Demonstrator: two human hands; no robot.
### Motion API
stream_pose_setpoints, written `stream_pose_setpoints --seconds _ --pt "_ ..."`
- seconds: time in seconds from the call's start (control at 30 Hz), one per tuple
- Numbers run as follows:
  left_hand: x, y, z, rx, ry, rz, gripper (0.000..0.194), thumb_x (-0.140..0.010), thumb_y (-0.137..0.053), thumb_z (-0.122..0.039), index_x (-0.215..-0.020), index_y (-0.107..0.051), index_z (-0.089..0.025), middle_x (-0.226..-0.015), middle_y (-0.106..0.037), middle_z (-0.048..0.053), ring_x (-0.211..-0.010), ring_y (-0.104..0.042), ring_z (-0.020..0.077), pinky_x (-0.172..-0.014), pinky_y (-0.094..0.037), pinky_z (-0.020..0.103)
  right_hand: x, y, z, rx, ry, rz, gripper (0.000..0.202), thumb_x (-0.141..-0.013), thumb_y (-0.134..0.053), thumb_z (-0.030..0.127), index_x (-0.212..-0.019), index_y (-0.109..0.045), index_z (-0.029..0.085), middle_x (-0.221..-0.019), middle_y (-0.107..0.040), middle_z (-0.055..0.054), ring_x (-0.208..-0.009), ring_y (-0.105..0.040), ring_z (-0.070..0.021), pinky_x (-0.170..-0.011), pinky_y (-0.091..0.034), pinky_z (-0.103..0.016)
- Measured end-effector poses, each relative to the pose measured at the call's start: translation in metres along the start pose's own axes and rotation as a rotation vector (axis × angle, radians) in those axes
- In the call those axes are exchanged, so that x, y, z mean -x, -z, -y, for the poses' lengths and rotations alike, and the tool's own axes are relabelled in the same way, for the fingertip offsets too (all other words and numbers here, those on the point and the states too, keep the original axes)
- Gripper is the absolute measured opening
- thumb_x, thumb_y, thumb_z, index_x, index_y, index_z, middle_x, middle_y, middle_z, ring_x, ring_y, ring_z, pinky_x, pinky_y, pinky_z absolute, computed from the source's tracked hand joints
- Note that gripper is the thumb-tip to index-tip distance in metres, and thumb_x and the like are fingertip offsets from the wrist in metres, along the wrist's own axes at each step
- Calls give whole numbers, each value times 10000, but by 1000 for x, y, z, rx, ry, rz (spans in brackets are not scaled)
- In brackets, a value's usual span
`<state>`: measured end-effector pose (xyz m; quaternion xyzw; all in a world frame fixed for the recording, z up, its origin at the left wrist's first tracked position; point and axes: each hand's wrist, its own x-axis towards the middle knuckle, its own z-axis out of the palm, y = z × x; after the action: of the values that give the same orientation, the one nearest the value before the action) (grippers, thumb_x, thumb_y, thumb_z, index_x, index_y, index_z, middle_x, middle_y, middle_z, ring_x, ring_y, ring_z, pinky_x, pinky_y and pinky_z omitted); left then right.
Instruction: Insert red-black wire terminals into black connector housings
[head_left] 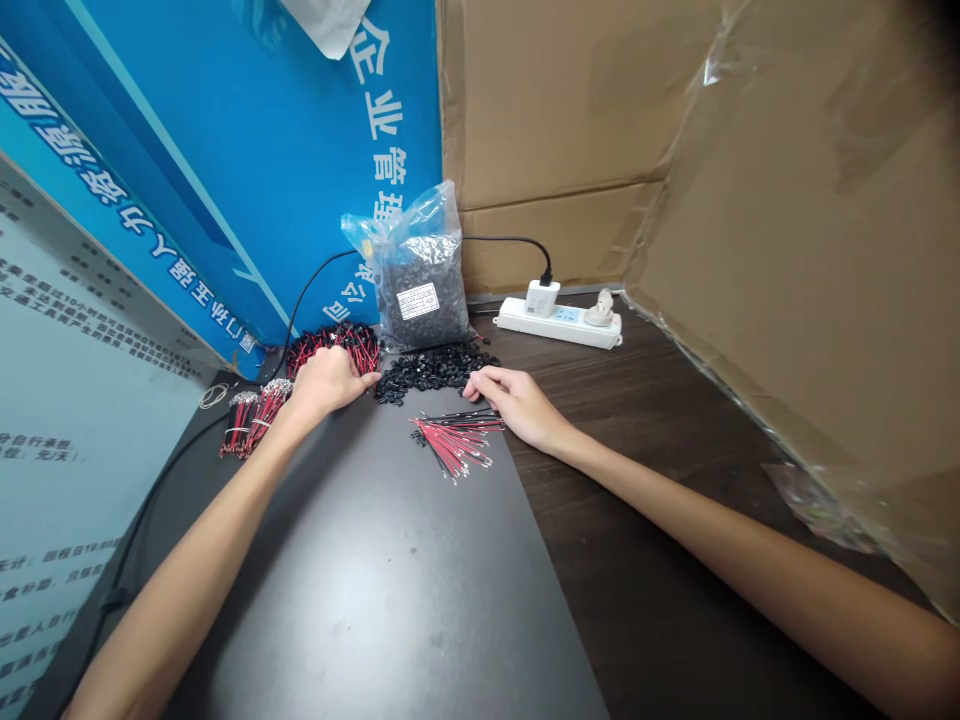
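Note:
My left hand (330,378) is over the near edge of a heap of red and black wires (360,345), its thumb stretched toward the small black parts; its other fingertips are hidden. At the right end of the pile of small black parts (427,370), my right hand (510,398) has its fingers closed in a pinch, and what they hold, if anything, is too small to name. Just below, a fanned-out bunch of red and black wires (457,443) lies on the grey mat (390,580). Two tied wire bundles (251,420) lie left of my left wrist.
Behind the black parts stands a clear plastic bag (424,285) filled with dark pieces. A white power strip (559,322) with a plugged-in adapter lies at the back right. Blue printed panels and cardboard walls enclose the table. A black cable runs along the left.

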<state>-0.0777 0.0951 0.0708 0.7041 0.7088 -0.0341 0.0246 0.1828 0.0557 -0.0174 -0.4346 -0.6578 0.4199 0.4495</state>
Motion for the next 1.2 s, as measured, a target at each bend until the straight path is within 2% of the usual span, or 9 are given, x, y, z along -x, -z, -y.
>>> stream_pose_setpoints --seconds 0.1,0.27,0.4,0.67,0.83,0.93,1.07,1.2 --pt "1 -3 -3 10 -6 -25 452 -837 -613 -575 -623 -666 -181 -731 -700 147 -820 -702 292 -705 -486 340 0 0 1 -1 -2 1 359 -935 -487 442 -757 -658 182 -804 -688 -57 -683 -550 -163 -664 -423 -306" --pt "2 -10 -8 55 8 -72 319 -823 -604 -412 -602 -658 -188 -709 -696 149 -813 -707 300 -716 -499 348 1 0 1 13 -5 0 361 -938 -494 444 -750 -659 183 -796 -690 -54 -695 -559 -167 -665 -428 -304" --pt "0 -16 -11 125 15 -141 293 -836 -558 -361 -620 -662 -192 -707 -695 135 -798 -703 282 -731 -499 344 0 0 1 6 -3 -2 363 -936 -494 446 -749 -659 183 -799 -690 -53 -697 -561 -165 -670 -430 -303" --pt "-9 -21 -11 172 37 -212 348 -893 -527 -436 -723 -707 -192 -770 -715 129 -870 -699 299 -761 -482 358 0 0 2 7 -13 -2 362 -935 -482 444 -752 -656 185 -795 -682 -54 -698 -555 -170 -673 -419 -308" --pt "-3 -13 -15 71 39 -244 488 -950 -416 -517 -743 -697 -177 -819 -726 165 -885 -690 326 -763 -471 379 0 0 1 0 -8 -8 365 -933 -484 455 -755 -654 186 -801 -677 -53 -716 -552 -170 -683 -413 -308" --pt "3 -4 -17 5 -32 -152 482 -949 -406 -518 -748 -677 -173 -818 -721 166 -840 -690 328 -704 -449 372 0 -1 1 -14 -6 -12 370 -932 -489 460 -747 -652 184 -797 -670 -50 -714 -552 -167 -685 -410 -308" --pt "4 1 -13 -16 -160 62 303 -860 -586 -489 -818 -652 -197 -838 -731 103 -815 -685 275 -641 -417 320 2 -1 4 -49 6 -27 358 -930 -500 456 -755 -657 185 -790 -662 -47 -706 -548 -162 -671 -403 -301" --pt "1 -2 -9 42 -237 149 186 -814 -661 -388 -835 -640 -204 -846 -740 56 -789 -678 220 -645 -434 290 6 -1 12 -47 62 -10 297 -905 -565 422 -749 -643 182 -779 -661 -40 -694 -538 -154 -651 -395 -294"
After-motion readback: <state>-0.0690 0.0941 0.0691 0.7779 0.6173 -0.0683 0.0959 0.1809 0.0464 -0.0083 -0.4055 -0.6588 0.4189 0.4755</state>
